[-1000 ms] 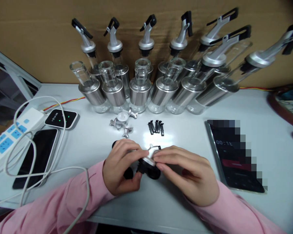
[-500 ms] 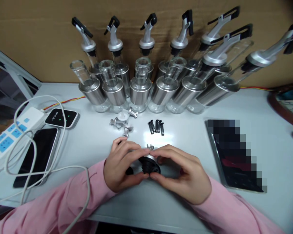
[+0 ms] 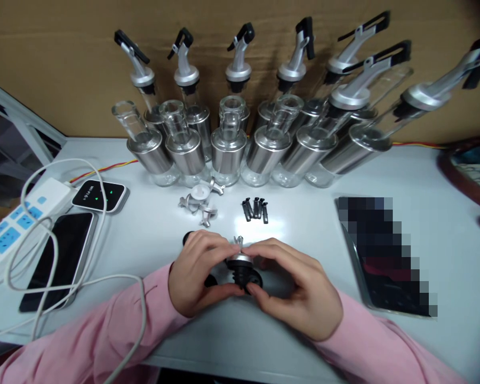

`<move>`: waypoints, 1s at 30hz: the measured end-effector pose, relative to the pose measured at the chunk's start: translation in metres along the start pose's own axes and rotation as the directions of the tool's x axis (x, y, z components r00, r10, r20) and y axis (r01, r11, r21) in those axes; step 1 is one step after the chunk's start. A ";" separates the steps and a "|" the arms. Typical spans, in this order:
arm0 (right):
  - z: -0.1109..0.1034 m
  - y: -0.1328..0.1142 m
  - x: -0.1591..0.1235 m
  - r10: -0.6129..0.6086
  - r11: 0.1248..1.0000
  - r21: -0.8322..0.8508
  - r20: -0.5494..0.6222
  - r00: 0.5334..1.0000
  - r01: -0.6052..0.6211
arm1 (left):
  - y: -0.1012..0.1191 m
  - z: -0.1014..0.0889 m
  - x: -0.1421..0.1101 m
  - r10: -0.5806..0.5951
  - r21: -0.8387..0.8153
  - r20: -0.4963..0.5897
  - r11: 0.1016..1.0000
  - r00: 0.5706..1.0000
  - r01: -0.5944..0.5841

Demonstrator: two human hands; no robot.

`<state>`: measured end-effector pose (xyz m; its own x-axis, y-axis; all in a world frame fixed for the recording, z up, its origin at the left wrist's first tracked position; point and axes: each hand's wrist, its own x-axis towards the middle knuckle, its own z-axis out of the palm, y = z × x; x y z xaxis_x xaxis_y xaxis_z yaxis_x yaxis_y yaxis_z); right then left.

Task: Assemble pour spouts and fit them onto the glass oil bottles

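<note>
While both hands' grip (image 3: 198, 272) (image 3: 300, 290) closes around a silver-and-black spout (image 3: 240, 262), open tabletop (image 3: 304, 213) separates it from the phone's edge (image 3: 354, 256).

Silver pouring spout with ribbed black stopper (image 3: 240, 264), between the two hands: satin metallic top, stopper matt and rubbery-looking. Loose silver spout heads (image 3: 200, 202) look metallic, dull sheen. Small black levers (image 3: 255, 210), plastic-looking. I see clear glass bottles with brushed-metal sleeves (image 3: 229, 152), glass glossy (highlights everywhere). Pale grey tabletop (image 3: 152, 330) smooth, glare patch. Brown cardboard backdrop (image 3: 80, 69), matt. Pink sleeves (image 3: 124, 314), soft cloth.
</note>
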<state>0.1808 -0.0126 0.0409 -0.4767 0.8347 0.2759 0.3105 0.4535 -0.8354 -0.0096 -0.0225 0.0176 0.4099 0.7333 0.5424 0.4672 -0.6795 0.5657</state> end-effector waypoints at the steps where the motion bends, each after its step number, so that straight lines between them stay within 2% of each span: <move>1: 0.000 0.000 0.000 0.000 1.000 0.000 -0.004 1.000 0.000 | 0.001 -0.001 0.000 0.000 -0.008 0.011 1.000 1.000 0.000; 5: 0.000 0.000 0.000 0.002 1.000 -0.015 -0.028 1.000 -0.003 | 0.004 -0.003 -0.001 -0.037 -0.023 0.054 0.999 0.998 0.038; 9: 0.002 -0.002 -0.002 0.006 1.000 -0.001 -0.044 0.999 -0.006 | 0.007 -0.005 -0.002 -0.121 0.098 0.110 0.989 0.987 0.111; 13: 0.005 -0.002 -0.005 0.000 1.000 0.025 -0.016 1.000 0.000 | 0.011 -0.006 -0.002 -0.099 0.186 0.178 0.980 0.979 0.065; 30: 0.011 -0.002 -0.004 -0.065 0.997 0.036 -0.001 0.998 0.065 | 0.018 -0.006 -0.001 -0.104 0.227 0.201 0.972 0.974 0.057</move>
<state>0.1726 -0.0204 0.0364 -0.4950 0.8038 0.3300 0.2489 0.4950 -0.8324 -0.0060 -0.0354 0.0312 0.5085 0.7892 0.3445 0.6556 -0.6142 0.4393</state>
